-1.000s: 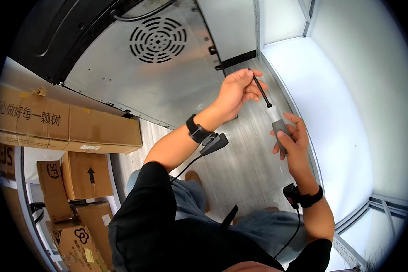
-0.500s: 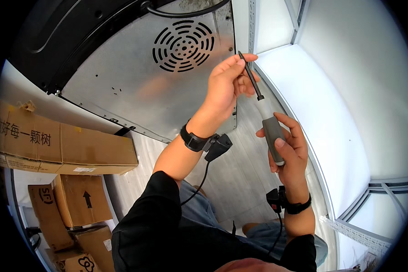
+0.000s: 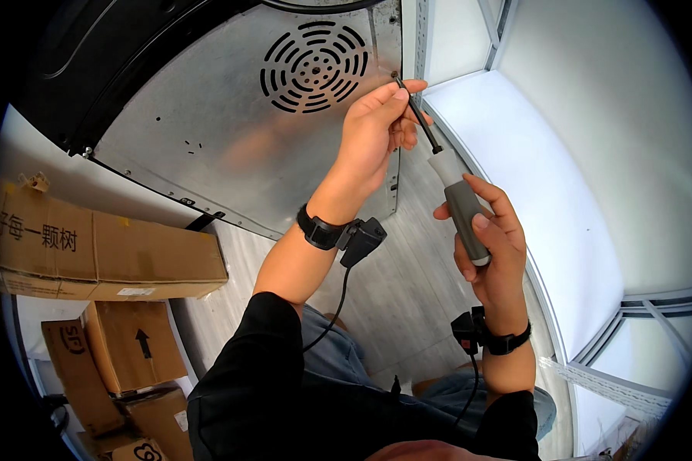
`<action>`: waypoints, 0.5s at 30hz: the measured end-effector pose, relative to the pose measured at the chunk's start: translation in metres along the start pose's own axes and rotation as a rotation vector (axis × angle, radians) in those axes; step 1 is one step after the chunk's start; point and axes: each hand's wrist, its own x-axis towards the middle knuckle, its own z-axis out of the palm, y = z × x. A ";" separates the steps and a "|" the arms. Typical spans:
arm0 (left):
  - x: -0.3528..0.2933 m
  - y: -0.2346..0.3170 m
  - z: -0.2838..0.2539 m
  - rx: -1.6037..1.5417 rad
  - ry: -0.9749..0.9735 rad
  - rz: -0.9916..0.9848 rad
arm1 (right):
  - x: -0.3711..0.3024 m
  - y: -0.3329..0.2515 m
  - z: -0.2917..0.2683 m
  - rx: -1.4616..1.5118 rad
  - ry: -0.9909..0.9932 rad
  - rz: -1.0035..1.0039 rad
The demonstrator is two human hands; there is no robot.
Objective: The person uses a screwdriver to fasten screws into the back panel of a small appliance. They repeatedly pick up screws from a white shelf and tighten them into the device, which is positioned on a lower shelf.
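A screwdriver (image 3: 463, 215) with a grey handle and dark shaft points up and to the left. My right hand (image 3: 500, 250) is closed around its handle. Near the tip, the thumb and fingers of my left hand (image 3: 367, 138) pinch the shaft. The tip is at the right edge of a metal panel (image 3: 223, 123) with a round pattern of vent slots, where a small screw or hole shows. Whether the tip touches it, I cannot tell.
A black rim (image 3: 84, 69) and a cable (image 3: 323, 8) border the panel. Cardboard boxes (image 3: 154, 257) are stacked at the left, and a white shelf (image 3: 530, 177) stands close on the right. Wood-look floor (image 3: 404, 284) lies below my hands.
Both hands and the screwdriver have moved slightly up and left, bringing the tip to the panel's right edge. The panel sits a little higher in the view.
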 end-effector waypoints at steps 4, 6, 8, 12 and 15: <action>0.001 -0.001 -0.001 -0.002 0.005 0.010 | 0.001 -0.001 0.000 0.000 0.002 0.006; 0.001 -0.003 -0.001 -0.004 0.008 0.020 | 0.001 0.000 -0.001 0.038 0.015 0.022; 0.001 -0.003 0.000 -0.002 0.018 0.029 | 0.002 -0.001 -0.001 0.072 0.018 0.032; 0.002 -0.003 0.000 0.007 0.034 0.035 | 0.004 -0.008 -0.001 0.118 -0.007 0.055; 0.001 -0.002 0.003 -0.023 0.044 0.029 | 0.004 -0.022 0.004 0.049 -0.015 0.066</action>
